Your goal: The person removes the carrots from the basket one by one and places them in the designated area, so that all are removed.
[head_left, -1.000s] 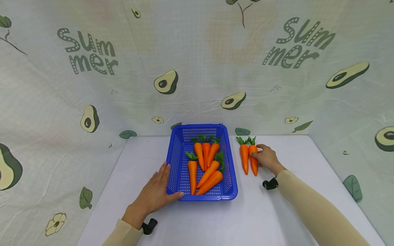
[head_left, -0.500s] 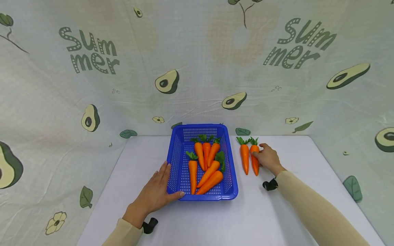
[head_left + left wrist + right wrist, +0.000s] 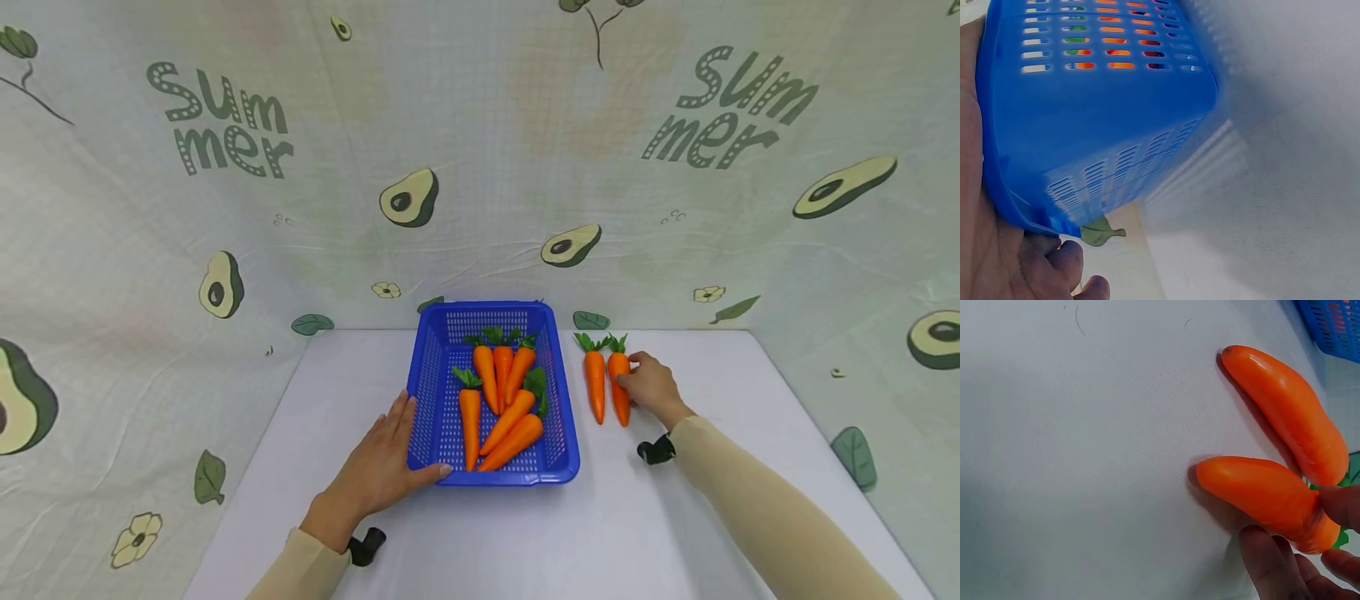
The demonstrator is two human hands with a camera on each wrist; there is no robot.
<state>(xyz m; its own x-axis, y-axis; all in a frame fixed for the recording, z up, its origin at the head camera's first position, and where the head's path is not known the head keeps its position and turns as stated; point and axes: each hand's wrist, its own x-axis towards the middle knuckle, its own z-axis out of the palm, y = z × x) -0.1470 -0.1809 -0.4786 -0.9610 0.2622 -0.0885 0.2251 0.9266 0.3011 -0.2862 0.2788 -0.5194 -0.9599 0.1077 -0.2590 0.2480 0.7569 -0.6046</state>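
Against the near left corner of the blue plastic basket lies my left hand, its fingers straight along the side and the thumb on the front rim. Several orange carrots with green tops lie inside. To the right of the basket, my right hand pinches a carrot near its leafy end, thumb on one side and fingers on the other. That carrot lies on the white table, tip toward me. A second loose carrot lies just left of it, roughly parallel.
The white table reaches back to a pale cloth printed with avocados, leaves and lettering. More cloth hangs at both sides. Black wrist cameras sit on both wrists, below tan sleeves.
My right hand has shifted its carrot slightly rightward, widening the gap to the carrot beside it. The left hand and the basket have stayed put.
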